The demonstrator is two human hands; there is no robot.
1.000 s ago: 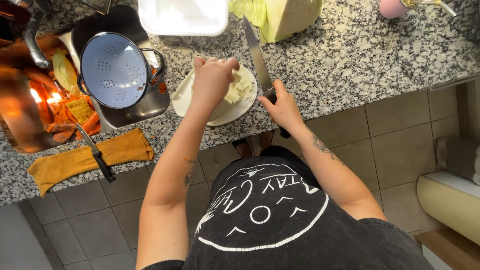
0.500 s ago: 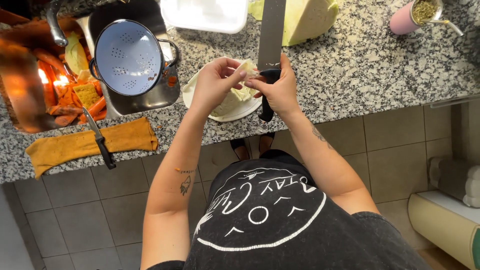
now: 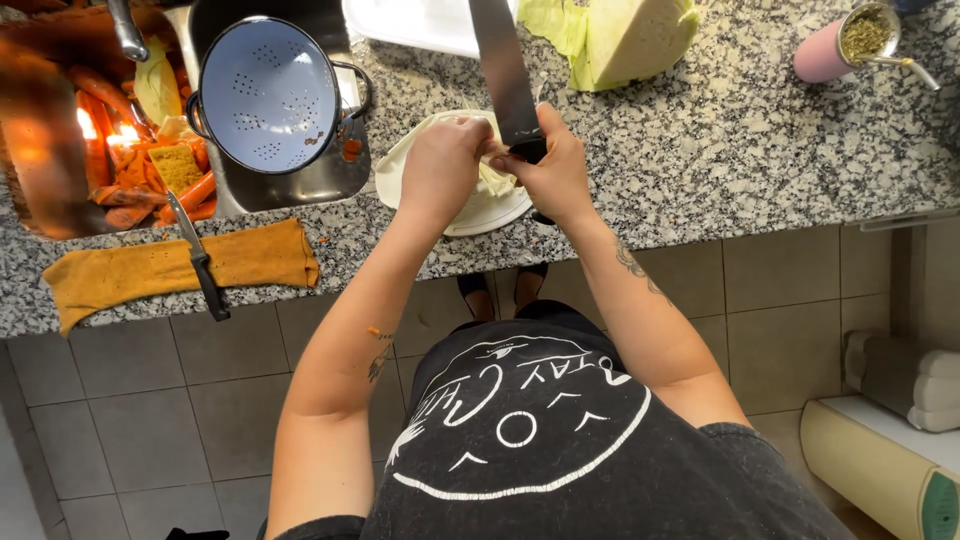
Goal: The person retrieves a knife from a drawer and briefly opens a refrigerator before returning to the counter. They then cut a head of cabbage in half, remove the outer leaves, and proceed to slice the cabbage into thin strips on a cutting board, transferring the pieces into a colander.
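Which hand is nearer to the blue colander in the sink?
Left. The left hand is over the white plate, just right of the colander; the right hand, gripping the knife, is farther right.

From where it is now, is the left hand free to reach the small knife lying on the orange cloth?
Probably yes: the left hand holds nothing rigid, and the small knife lies exposed on the orange cloth at the counter edge, with nothing between.

Both arms reach forward, elbows bent. The left hand [image 3: 440, 165] and right hand [image 3: 555, 170] meet, fingers curled closed, knuckles up, thumbs touching.
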